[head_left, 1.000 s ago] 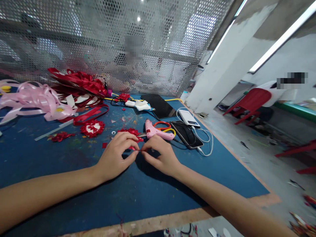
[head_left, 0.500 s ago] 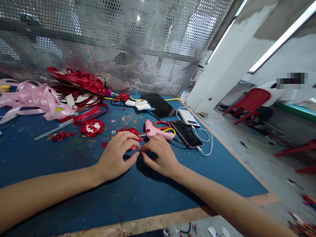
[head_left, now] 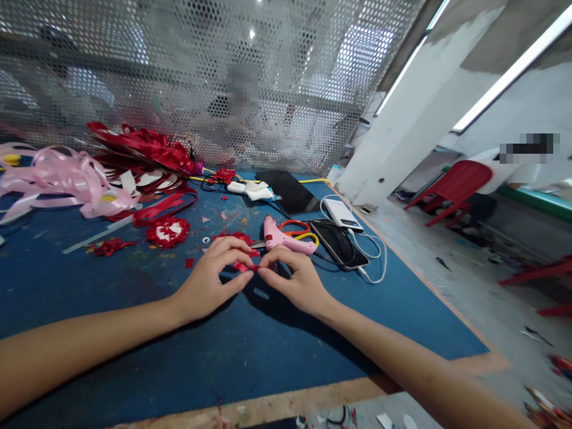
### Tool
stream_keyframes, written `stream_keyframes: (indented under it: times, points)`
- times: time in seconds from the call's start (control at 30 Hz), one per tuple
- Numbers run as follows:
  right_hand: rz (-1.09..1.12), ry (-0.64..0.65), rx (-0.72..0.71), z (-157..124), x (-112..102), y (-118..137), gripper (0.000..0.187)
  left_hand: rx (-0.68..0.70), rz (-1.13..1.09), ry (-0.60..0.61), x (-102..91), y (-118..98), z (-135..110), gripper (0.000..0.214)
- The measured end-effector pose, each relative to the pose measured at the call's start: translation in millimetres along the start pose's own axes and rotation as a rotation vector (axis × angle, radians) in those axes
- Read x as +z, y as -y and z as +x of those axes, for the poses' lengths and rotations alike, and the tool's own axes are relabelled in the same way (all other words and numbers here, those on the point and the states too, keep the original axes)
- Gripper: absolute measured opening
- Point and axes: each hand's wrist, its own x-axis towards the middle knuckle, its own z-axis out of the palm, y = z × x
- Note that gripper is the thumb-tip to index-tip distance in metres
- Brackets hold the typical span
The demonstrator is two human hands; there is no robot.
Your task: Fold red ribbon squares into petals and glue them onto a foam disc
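A small piece of red ribbon [head_left: 255,267] is pinched between my two hands over the blue table. My left hand [head_left: 214,271] grips its left end between thumb and fingertips. On its other end, the thumb and forefinger of my right hand [head_left: 297,277] are closed. Just beyond my fingers lie a red ribbon rosette [head_left: 236,238], partly hidden by my left hand, a pink glue gun [head_left: 286,239] and scissors [head_left: 295,225] with orange and yellow handles. Left of them are a red and white rosette [head_left: 168,231], a googly eye [head_left: 206,240] and a small red square [head_left: 189,263].
Pink ribbon [head_left: 71,179] and a pile of red ribbon [head_left: 147,149] fill the back left. A phone [head_left: 342,244], a white power bank [head_left: 342,213] with cables and a black tablet [head_left: 288,192] lie to the right. A perforated metal screen [head_left: 187,77] stands behind the table.
My hands have lifted slightly and turned, bringing more of the red ribbon piece into sight between the fingertips. The other things on the table stay in place.
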Motion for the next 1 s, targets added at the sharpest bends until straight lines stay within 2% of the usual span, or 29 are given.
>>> stream_keyframes:
  times: [0.27,0.63,1.0]
  points:
    - [-0.072,0.017,-0.045,-1.0,0.5,-1.2,0.006,0.002,-0.001,0.012,-0.1,-1.1,-0.1,0.006]
    - [-0.271,0.066,-0.246,-3.4,1.2,-2.3,0.009,0.066,0.184,0.033,2.3,1.8,-2.9,0.003]
    - [-0.507,0.006,-0.421,-4.1,6.6,-4.4,0.009,0.088,0.289,-0.004,2.9,-0.5,-4.5,0.006]
